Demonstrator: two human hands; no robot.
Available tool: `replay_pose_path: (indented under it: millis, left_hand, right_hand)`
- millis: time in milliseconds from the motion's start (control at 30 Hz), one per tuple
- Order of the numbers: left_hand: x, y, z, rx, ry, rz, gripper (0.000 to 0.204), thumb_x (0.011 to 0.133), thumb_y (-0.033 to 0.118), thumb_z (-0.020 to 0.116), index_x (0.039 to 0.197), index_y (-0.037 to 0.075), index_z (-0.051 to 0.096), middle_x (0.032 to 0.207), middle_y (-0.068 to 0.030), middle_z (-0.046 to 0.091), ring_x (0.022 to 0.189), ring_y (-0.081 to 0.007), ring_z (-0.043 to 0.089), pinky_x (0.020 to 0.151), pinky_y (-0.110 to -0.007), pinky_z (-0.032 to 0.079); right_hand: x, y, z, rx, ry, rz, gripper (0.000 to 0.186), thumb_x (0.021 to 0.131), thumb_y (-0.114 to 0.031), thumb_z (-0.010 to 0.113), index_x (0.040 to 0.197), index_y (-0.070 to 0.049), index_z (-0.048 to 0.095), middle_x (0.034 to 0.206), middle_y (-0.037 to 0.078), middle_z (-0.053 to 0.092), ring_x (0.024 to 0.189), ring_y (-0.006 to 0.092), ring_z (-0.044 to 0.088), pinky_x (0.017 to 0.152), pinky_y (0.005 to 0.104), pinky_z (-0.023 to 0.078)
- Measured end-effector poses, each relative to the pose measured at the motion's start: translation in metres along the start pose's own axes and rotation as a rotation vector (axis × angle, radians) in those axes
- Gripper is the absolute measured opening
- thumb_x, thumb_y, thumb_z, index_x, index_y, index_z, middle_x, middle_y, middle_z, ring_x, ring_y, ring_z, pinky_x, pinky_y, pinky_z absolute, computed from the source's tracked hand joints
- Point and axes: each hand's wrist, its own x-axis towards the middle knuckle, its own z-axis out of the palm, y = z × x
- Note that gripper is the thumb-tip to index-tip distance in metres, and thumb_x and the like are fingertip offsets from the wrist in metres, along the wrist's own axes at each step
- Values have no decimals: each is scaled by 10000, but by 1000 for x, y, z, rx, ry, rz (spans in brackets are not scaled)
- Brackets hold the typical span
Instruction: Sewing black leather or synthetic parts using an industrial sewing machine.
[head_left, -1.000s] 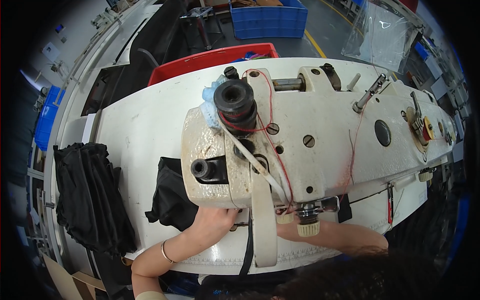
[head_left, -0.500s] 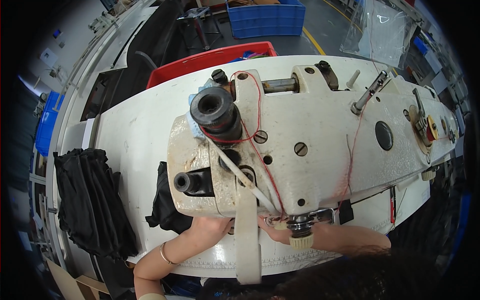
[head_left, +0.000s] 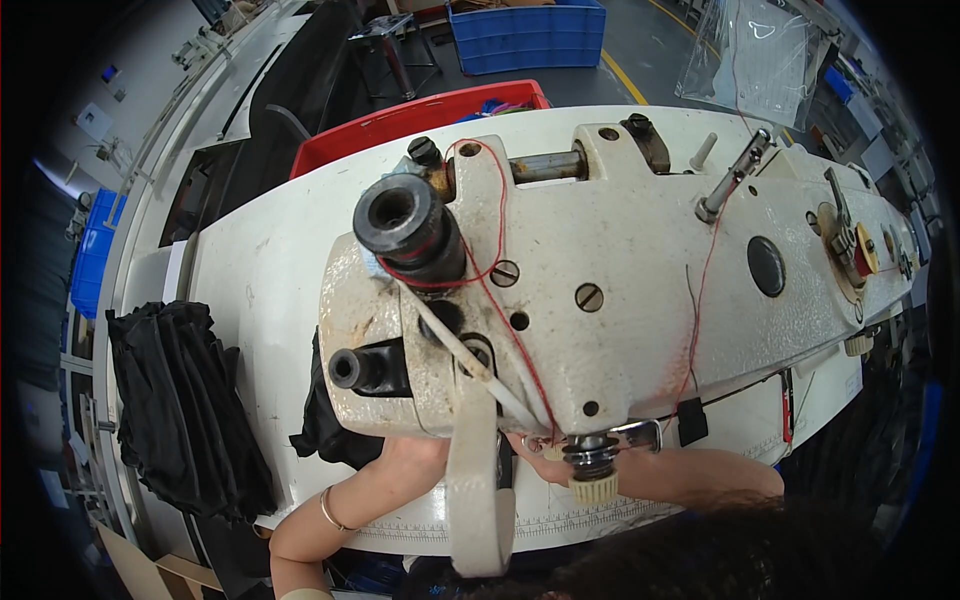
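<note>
A white sewing machine [head_left: 640, 240] with red thread fills the middle of the view and covers most of what lies under its head. My left hand [head_left: 418, 458] reaches beneath the head from the near side, beside a crumpled black cloth [head_left: 330, 432]. The fingers of this hand are hidden, and I cannot see whether they touch the cloth. From the right, my right hand [head_left: 540, 462] also goes in under the head, partly behind the tension knob [head_left: 594, 488]; its fingers are out of sight too. A pale strap [head_left: 474, 500] hangs down between the two hands.
A stack of black cloth pieces [head_left: 185, 400] lies at the left of the white table [head_left: 255, 260]. Beyond the table are a red bin [head_left: 400, 120] and a blue crate [head_left: 525, 40]. Red-handled tool [head_left: 787, 405] lies at the right, and a ruler scale runs along the near edge.
The machine head appears slightly further left in view, and the pale strap bows more. Both hands stay under the head in nearly the same place.
</note>
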Motion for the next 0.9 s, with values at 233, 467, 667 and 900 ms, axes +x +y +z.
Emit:
replay_pose_path:
  millis: [233,467,667,900]
  left_hand:
    - [4,5,-3,-24,14,-28,347,613,51,663,955,-4,647,983,-186,619,908,-353,604,794,-428,486]
    - [-3,-8,16,88,12,99,312,615,35,650,920,-30,634,935,-204,597,877,-374,581,760,-451,473]
    - [7,11,8,62,99,25,317,585,43,687,896,5,643,930,-145,575,905,-326,547,729,-431,450]
    - [-3,13,6,232,133,111,316,595,28,637,910,38,642,922,-110,579,860,-277,564,690,-395,464]
  right_hand:
    - [2,-1,2,-12,5,-12,106,550,-155,604,514,-88,530,780,86,540,778,202,565,498,290,516]
    - [23,0,-42,-143,72,-131,221,651,-140,592,844,-34,615,730,42,562,764,190,557,564,286,485]
    - [35,5,-70,-156,53,-230,256,687,-154,564,902,-15,581,764,38,560,746,180,539,613,297,444]
    - [36,3,-74,-98,-6,-218,201,661,-141,574,833,-38,563,818,71,585,761,204,551,657,334,465]
